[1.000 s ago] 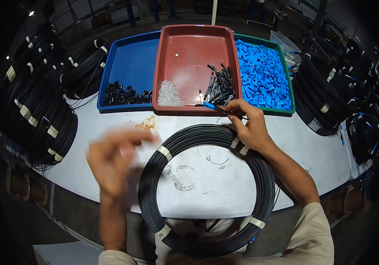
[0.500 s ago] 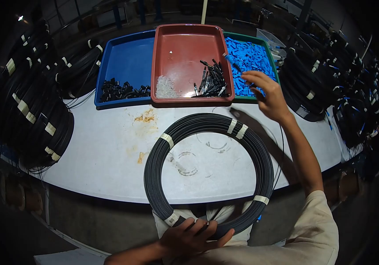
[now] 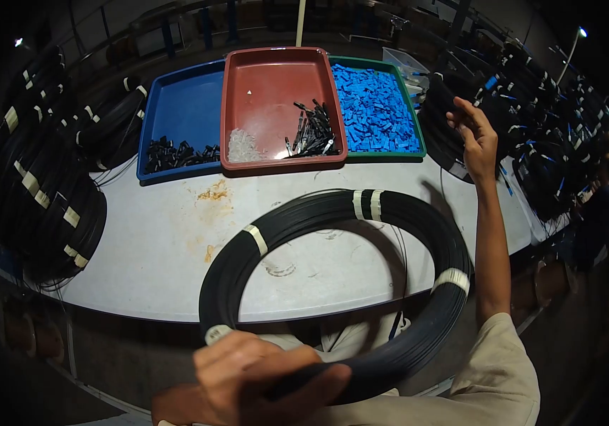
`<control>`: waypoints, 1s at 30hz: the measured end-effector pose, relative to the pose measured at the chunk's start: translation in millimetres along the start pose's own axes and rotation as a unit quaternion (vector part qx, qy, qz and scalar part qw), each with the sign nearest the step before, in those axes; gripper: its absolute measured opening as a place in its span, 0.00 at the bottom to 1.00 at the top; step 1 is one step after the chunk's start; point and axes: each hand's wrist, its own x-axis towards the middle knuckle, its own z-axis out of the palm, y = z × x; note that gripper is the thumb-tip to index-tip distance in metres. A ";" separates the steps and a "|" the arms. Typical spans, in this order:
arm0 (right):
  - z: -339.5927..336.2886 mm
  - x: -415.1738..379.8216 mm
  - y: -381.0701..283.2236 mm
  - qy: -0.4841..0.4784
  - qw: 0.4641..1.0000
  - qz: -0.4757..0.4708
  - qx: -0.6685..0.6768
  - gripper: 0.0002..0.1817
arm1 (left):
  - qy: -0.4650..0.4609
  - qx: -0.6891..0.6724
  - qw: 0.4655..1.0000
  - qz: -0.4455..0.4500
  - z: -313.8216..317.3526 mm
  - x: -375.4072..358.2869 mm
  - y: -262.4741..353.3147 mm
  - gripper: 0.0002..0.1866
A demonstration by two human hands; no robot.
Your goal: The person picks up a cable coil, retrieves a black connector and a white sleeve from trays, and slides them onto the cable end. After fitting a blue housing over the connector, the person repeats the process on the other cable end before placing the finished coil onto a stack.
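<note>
A large coil of black cable (image 3: 223,284), bound with pale tape bands, is tilted up over the table's front edge and my lap. My left hand (image 3: 255,373) is closed around its near-left part, slightly blurred. My right hand (image 3: 476,138) is raised at the right, away from the coil, fingers curled toward the thumb. Just above its fingertips shows a blue cable connector (image 3: 490,83), which it appears to pinch; the dark background hides the exact contact.
On the white table (image 3: 155,248) stand a blue tray (image 3: 184,106) with black parts, a red tray (image 3: 283,85) with clear and black pieces, and a green tray (image 3: 420,135) of blue pieces. Stacked cable coils flank both sides: left stack (image 3: 42,199), right stack (image 3: 553,170).
My right hand has moved right, from the green tray to before the right-hand coils. My left hand has lifted and tilted the coil, which now sits closer. The view has shifted slightly.
</note>
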 end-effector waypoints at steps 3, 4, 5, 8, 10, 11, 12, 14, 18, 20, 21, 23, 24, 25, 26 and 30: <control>-7.7 -15.7 22.9 0.038 0.990 0.096 0.094 0.33 | 0.042 -0.109 0.993 -0.026 -26.6 23.9 -7.5 0.31; -6.7 -19.7 24.6 0.041 0.990 0.093 0.100 0.33 | 0.117 -0.021 0.990 -0.078 -25.2 19.2 -2.4 0.33; -6.4 -25.9 25.5 0.057 0.979 0.131 0.147 0.34 | 0.116 0.001 0.988 -0.104 -32.2 17.9 -2.3 0.38; -7.0 -42.2 29.9 0.072 0.957 0.192 0.203 0.34 | 0.245 -0.066 0.902 -0.350 -51.8 24.4 -9.6 0.50; -3.9 -48.1 32.4 0.091 0.946 0.190 0.245 0.28 | 0.257 -0.179 0.848 -0.427 -62.1 27.3 -12.4 0.47; -3.9 -47.9 30.6 0.092 0.946 0.191 0.244 0.28 | 0.253 -0.170 0.862 -0.404 -64.3 21.1 -24.0 0.42; -4.9 -47.1 27.4 0.070 0.955 0.203 0.207 0.24 | 0.249 -0.161 0.876 -0.381 -62.4 13.5 -38.9 0.38; -10.8 -46.8 39.1 0.011 0.972 0.205 0.117 0.14 | 0.254 -0.188 0.871 -0.376 -59.7 3.1 -53.5 0.35; 14.0 -52.1 8.5 0.004 0.990 0.134 -0.049 0.07 | 0.322 -0.293 0.812 -0.389 -55.5 -18.9 -81.0 0.27; 20.6 -56.4 -27.2 -0.069 0.974 0.122 -0.177 0.07 | 0.330 -0.320 0.777 -0.430 -59.3 -35.6 -95.8 0.23; 24.6 -62.5 -27.7 -0.097 0.972 0.070 -0.204 0.07 | 0.326 -0.341 0.768 -0.432 -60.7 -44.4 -100.8 0.20; 36.6 -72.4 -33.4 -0.186 0.964 0.108 -0.159 0.07 | 0.341 -0.342 0.757 -0.441 -58.7 -55.8 -103.7 0.19; 45.3 -76.3 -36.7 -0.215 0.961 0.146 -0.093 0.07 | 0.356 -0.346 0.745 -0.447 -57.5 -59.6 -104.6 0.18; 54.0 -78.8 -41.1 -0.242 0.950 0.188 -0.060 0.08 | 0.362 -0.349 0.739 -0.449 -56.0 -61.0 -102.3 0.17; 61.1 -81.1 -44.2 -0.268 0.936 0.229 -0.026 0.09 | 0.362 -0.350 0.737 -0.450 -54.7 -65.8 -103.0 0.17; 90.7 -96.9 -56.8 -0.310 0.855 0.366 0.197 0.11 | 0.409 -0.358 0.685 -0.485 -49.2 -85.2 -98.5 0.16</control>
